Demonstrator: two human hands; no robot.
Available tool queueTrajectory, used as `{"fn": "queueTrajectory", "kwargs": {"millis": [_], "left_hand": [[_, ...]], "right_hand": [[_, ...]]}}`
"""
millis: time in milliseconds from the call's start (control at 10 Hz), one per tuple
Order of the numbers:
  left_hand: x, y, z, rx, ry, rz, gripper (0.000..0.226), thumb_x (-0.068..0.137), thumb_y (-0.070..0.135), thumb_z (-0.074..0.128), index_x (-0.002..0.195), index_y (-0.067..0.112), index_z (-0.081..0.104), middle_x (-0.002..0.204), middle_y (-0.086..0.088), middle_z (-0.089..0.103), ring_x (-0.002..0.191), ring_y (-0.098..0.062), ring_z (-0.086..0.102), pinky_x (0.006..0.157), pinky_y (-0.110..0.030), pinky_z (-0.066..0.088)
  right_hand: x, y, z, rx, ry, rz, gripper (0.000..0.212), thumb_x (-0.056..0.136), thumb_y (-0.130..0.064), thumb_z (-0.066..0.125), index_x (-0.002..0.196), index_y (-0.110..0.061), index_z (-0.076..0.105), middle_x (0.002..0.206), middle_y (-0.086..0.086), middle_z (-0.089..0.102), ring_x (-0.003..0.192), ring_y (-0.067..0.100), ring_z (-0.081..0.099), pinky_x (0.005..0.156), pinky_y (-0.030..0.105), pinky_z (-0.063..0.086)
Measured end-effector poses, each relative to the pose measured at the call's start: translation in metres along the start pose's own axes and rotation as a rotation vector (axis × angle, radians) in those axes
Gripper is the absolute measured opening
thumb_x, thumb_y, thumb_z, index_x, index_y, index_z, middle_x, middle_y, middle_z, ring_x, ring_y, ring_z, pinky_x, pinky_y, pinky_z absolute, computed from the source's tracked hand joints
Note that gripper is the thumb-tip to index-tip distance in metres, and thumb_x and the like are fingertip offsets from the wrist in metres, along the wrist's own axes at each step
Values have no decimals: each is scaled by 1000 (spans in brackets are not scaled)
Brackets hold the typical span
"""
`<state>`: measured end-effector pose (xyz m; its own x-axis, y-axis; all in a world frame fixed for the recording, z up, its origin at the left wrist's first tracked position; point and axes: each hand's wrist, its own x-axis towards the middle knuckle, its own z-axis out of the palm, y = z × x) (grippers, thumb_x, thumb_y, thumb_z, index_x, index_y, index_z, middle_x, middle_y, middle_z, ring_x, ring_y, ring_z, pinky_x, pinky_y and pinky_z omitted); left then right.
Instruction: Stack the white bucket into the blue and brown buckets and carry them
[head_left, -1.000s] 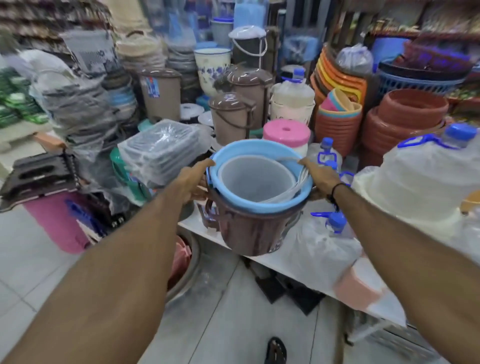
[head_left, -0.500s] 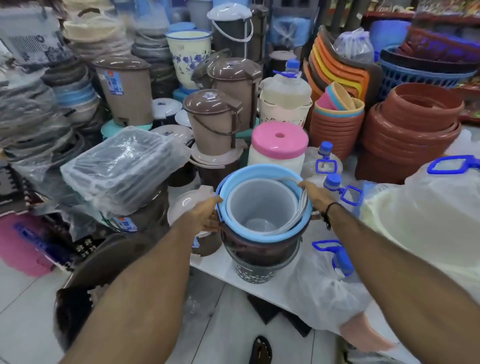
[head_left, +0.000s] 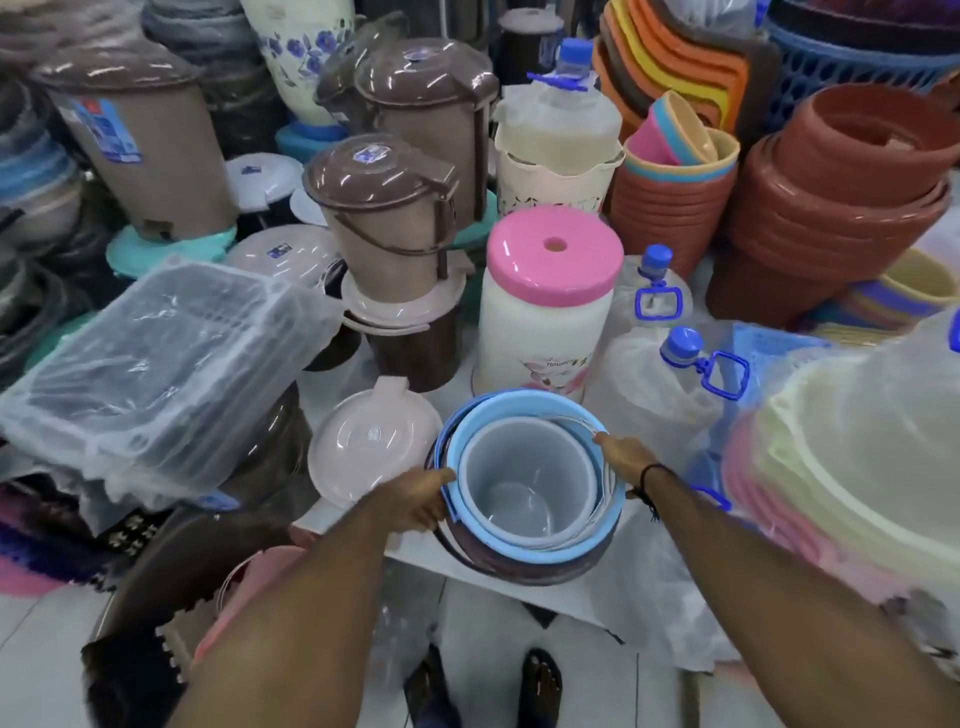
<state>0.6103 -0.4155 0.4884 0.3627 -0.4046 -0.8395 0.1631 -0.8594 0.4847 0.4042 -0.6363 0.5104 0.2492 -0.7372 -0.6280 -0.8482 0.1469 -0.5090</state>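
Fingers: L hand (head_left: 415, 496) was curled onto the left rim of the blue bucket (head_left: 524, 551), fingers together and clamped on it; R hand (head_left: 621, 457) was laid on the right rim, fingers together and pressed over the edge by the wire handles.
White bucket: white bucket (head_left: 527, 467) was seen nested upright inside the blue one, mouth up, inside bare.
Blue bucket: was seated in the brown bucket (head_left: 519, 569), rim showing all round the white one.
Brown bucket: only its lower rim and dark handle were visible under the blue; whether the base was resting on the table edge (head_left: 597, 597) or held just above it couldn't be told.
Position: stack was at the near edge of the table, between both forearms.
Left of stack: a pale pink lid (head_left: 371, 449) was lying flat, just beside the stack; further left a plastic-wrapped tray stack (head_left: 161, 358) was tilted.
Behind stack: a white jar w/ pink lid (head_left: 545, 306) was standing upright, near the stack's far rim.
Right of stack: clear bottles w/ blue caps (head_left: 670, 374) were wrapped in plastic.
Wrist: a dark band (head_left: 649, 480) was worn on the R wrist.
Below: floor tiles and two feet (head_left: 488, 686) were seen under the table edge.
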Motion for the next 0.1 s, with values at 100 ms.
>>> {"fn": "queueTrajectory", "kwargs": {"millis": [100], "left_hand": [[0,29,-32,224,-28,51,36,95,37,59,95,1,63,88,-16,68,72,-28,66,63,-33,58]], "right_hand": [[-2,-23,-3,-63,92,-82,62,95,-56,49,136,-9,52,137,18,56,114,35,57,99,42,45]]}}
